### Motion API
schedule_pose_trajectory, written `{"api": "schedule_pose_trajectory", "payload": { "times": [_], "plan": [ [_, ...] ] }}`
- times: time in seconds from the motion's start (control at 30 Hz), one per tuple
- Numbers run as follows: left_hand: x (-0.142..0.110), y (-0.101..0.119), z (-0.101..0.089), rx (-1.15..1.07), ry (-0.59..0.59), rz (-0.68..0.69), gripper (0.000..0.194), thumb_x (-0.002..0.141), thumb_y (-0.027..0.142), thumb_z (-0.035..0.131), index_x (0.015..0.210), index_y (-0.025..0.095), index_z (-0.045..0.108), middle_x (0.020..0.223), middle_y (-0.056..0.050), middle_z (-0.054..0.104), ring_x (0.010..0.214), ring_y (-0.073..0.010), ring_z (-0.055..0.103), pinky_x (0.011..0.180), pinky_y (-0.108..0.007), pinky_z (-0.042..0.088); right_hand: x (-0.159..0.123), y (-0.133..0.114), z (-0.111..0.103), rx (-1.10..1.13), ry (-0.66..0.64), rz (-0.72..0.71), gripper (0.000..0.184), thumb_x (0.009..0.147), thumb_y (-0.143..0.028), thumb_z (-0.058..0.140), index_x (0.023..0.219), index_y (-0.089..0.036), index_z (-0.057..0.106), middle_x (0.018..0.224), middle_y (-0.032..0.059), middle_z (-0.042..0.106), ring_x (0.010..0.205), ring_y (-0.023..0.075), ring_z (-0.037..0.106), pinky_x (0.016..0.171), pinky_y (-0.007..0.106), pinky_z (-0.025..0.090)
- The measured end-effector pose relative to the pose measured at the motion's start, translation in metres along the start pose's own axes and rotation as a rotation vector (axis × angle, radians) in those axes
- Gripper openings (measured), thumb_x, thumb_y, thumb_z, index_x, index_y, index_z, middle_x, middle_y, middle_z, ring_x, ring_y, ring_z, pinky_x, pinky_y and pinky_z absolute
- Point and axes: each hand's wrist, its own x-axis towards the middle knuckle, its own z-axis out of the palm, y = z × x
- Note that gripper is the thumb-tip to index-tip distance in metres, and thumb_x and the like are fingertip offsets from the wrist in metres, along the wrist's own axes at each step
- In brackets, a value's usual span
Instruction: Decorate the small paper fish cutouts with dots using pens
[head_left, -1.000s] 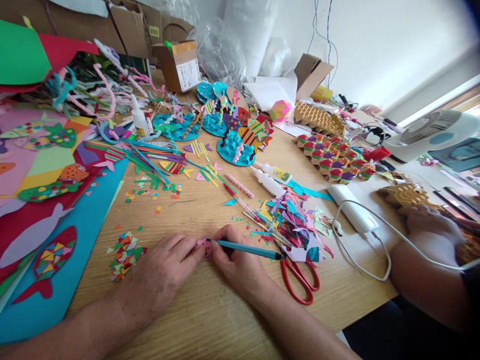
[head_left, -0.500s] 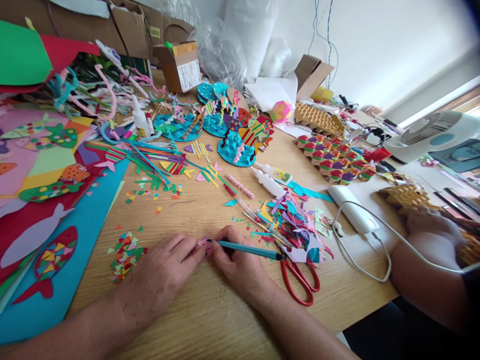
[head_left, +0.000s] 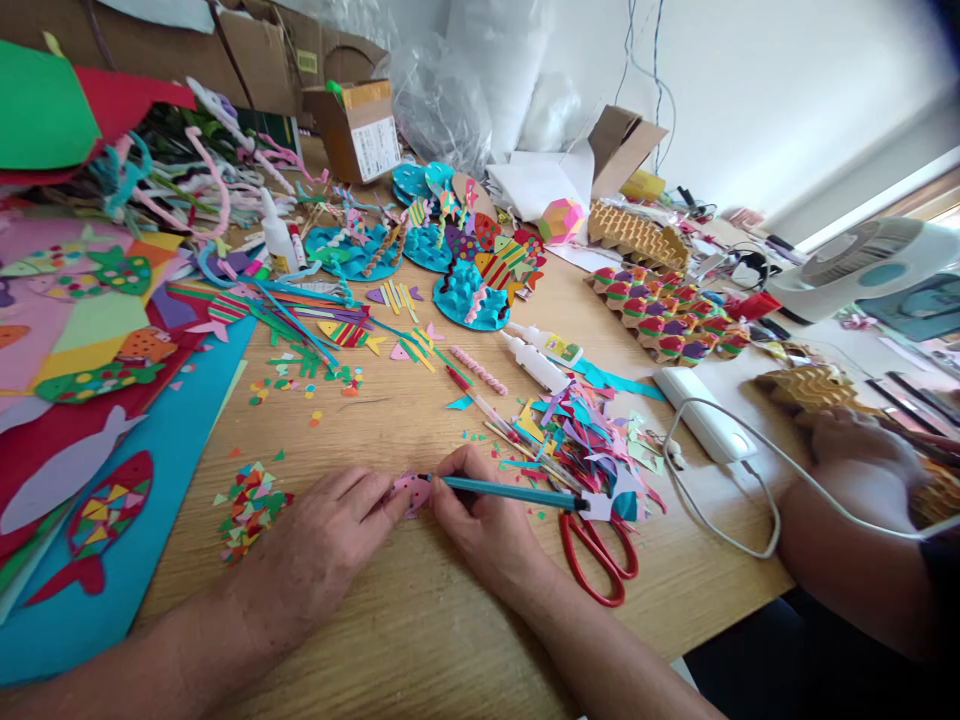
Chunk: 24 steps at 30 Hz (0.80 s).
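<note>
My left hand (head_left: 319, 545) lies flat on the wooden table (head_left: 420, 640), its fingertips pressing on a small pink dotted paper piece (head_left: 411, 491). My right hand (head_left: 480, 520) is closed round a teal pen (head_left: 510, 493), whose tip touches the pink piece. The pen's far end points right, over a heap of coloured paper scraps (head_left: 585, 445). Red-handled scissors (head_left: 596, 555) lie just right of my right hand.
A pile of small paper triangles (head_left: 251, 500) lies left of my left hand. Glue bottles (head_left: 536, 362), blue paper craft discs (head_left: 469, 295) and coloured sheets (head_left: 82, 400) crowd the table. Another person's arm (head_left: 847, 510) rests at the right, by a white cable (head_left: 720, 520) and a fan (head_left: 862, 265).
My right hand has shifted slightly, and the pen now lies flatter and reaches a little further right. My left hand stays on the pink piece.
</note>
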Motion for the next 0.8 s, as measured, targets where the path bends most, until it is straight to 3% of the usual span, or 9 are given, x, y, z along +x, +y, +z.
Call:
{"api": "schedule_pose_trajectory", "payload": {
  "times": [0.3,0.5,0.8],
  "plan": [
    [-0.0003,-0.0027,-0.0025,-0.001,0.038,0.041,0.041,0.089,0.004,0.028,0.125,0.012,0.046,0.100,-0.008,0.059,0.089,-0.0215,0.054,0.077,-0.036,0.052,-0.0042,0.0024,-0.0023,0.000,-0.023,-0.009,0.005,0.079,-0.020,0.050,0.073,-0.021,0.050,0.063,-0.0015,0.056,0.056,0.0115,0.051,0.051,0.021,0.040],
    [-0.0032,-0.0035,-0.0016,-0.046,0.015,0.012,0.048,0.083,0.000,0.030,0.127,0.015,0.044,0.104,-0.008,0.059,0.093,-0.0214,0.055,0.081,-0.037,0.051,-0.0043,0.0026,-0.0027,-0.018,-0.043,-0.023,0.003,0.079,-0.020,0.049,0.076,-0.021,0.051,0.067,-0.0003,0.059,0.060,0.0125,0.054,0.056,0.023,0.042],
    [-0.0005,-0.0071,-0.0059,-0.167,0.070,-0.007,0.043,0.085,0.002,0.029,0.116,0.018,0.053,0.102,-0.005,0.062,0.092,-0.0180,0.058,0.080,-0.031,0.052,-0.0036,0.0021,-0.0028,-0.064,-0.038,-0.055,0.007,0.074,-0.013,0.048,0.076,-0.020,0.050,0.067,-0.0006,0.059,0.060,0.0121,0.053,0.056,0.022,0.041]
  ]
}}
